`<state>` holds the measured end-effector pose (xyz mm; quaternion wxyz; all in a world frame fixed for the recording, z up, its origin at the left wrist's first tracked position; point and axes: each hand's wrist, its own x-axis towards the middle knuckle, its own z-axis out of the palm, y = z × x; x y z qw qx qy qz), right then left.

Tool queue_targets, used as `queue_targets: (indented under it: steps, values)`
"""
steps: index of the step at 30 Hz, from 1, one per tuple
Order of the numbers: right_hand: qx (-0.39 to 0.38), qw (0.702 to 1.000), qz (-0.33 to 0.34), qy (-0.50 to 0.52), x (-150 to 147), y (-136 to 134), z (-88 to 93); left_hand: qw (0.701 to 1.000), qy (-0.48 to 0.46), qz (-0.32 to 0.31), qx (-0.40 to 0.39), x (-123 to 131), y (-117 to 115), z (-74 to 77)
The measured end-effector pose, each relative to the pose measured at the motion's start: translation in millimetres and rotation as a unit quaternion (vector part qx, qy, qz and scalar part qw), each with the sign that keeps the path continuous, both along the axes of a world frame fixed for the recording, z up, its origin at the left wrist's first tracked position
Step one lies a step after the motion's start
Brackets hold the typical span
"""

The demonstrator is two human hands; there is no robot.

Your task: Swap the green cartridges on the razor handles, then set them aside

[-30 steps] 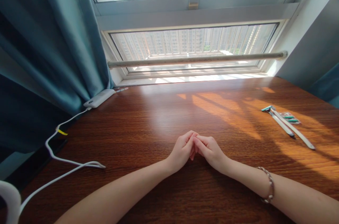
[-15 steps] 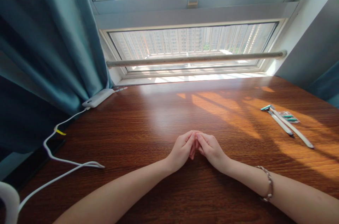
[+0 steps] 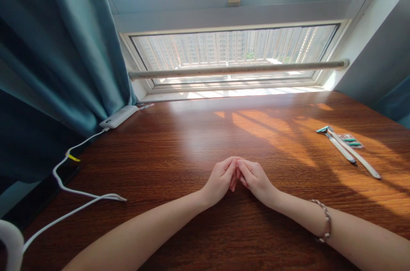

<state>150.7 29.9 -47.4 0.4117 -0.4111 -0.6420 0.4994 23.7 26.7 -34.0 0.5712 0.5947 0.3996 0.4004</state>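
My left hand [image 3: 219, 180] and my right hand [image 3: 255, 180] meet at the fingertips over the brown wooden table [image 3: 179, 143]. Both have their fingers curled and pressed together, thumbs on top, and I see nothing held in either. The inner side of the fingers is partly hidden. A braided bracelet [image 3: 326, 222] circles my right wrist. Off to the right lie two razors: a shorter one [image 3: 341, 148] and a longer white-handled one [image 3: 360, 158], their heads close together. Beside them is a small clear packet [image 3: 351, 140] with green-edged pieces inside.
At the table's left edge, against a blue curtain [image 3: 86, 49], lies a white power strip [image 3: 120, 118] or similar block. Its white cable [image 3: 77, 194] loops down over the left side. Behind the table stands a window with a horizontal rail [image 3: 237, 69]. Sunlight falls on the right part.
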Motion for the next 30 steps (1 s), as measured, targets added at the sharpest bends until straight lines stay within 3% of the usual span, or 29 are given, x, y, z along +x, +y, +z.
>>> queue_targets:
  steps: [30]
  values:
    - [-0.002, 1.000, 0.003, -0.003, -0.3, -0.2, 6.6, 1.000, -0.001, -0.002, 0.005, 0.2, 0.5, 2.1]
